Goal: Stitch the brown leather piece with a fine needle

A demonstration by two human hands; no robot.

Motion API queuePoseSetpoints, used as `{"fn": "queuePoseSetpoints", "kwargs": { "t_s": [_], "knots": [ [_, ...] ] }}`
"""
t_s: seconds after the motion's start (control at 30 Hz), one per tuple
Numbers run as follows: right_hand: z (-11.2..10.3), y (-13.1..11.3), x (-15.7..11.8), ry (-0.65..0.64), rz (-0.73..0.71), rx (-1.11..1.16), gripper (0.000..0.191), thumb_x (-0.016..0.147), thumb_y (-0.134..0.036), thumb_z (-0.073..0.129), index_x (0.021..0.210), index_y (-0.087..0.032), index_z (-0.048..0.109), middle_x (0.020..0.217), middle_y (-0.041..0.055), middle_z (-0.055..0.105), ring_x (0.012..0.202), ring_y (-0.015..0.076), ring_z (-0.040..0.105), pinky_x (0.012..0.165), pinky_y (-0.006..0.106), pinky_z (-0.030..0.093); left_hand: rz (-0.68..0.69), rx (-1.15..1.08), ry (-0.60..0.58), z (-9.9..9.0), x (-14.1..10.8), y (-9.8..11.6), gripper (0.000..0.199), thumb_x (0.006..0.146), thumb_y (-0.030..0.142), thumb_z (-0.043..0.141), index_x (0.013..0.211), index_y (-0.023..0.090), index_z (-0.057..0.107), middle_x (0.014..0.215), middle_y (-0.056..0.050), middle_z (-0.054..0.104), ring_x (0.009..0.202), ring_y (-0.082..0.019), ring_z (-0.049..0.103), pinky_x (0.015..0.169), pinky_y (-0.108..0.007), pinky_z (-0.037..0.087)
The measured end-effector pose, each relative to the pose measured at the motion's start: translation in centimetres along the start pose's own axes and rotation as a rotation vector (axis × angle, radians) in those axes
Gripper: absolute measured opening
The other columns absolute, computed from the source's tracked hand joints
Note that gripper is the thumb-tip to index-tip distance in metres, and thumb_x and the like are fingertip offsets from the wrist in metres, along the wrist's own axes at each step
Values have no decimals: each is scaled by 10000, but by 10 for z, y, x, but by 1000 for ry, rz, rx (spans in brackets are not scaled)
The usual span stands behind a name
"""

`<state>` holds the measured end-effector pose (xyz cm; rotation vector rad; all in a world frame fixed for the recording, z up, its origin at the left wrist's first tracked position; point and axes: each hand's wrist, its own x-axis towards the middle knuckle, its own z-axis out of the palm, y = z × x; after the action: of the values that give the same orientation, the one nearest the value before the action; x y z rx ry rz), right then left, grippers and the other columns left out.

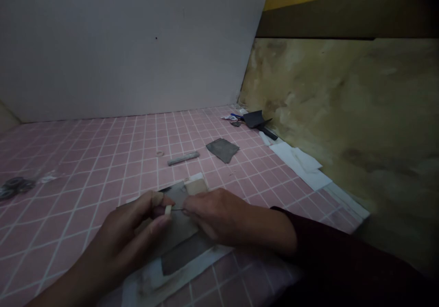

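My left hand [132, 227] pinches a small pale piece [168, 210], like a short ring or band, between thumb and fingers. My right hand [219, 213] is closed on a thin metal tool [176, 209], whose tip points left at the pale piece. I cannot make out the tool's kind, as my fingers hide its other end. Both hands are just above a layered stack of sheets: a dark grey sheet [187, 254] lies on white paper [219, 253], and a greyish-beige sheet [197, 186] shows behind my fingers.
Beyond my hands lie a grey stick [183, 158], a dark grey square sheet [222, 150] and a small pale ring [160, 153]. A black scoop [255, 119] and white papers [298, 163] line the right wall. Dark round items [16, 187] sit far left on the pink tiled surface [85, 165].
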<state>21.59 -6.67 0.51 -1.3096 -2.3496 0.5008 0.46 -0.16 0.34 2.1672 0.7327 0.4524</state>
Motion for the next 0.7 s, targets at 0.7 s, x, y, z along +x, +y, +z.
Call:
{"fn": "queuePoseSetpoints", "kwargs": {
  "t_s": [0.7],
  "knots": [
    [-8, -1, 6, -124, 11, 268, 278, 928, -155, 434, 656, -159, 489, 606, -38, 509, 572, 72, 464, 572, 188, 366, 55, 64, 88, 4, -3, -4, 185, 883, 361, 499, 1024, 244, 526, 916, -24, 651, 792, -178, 611, 662, -231, 470]
  ]
}}
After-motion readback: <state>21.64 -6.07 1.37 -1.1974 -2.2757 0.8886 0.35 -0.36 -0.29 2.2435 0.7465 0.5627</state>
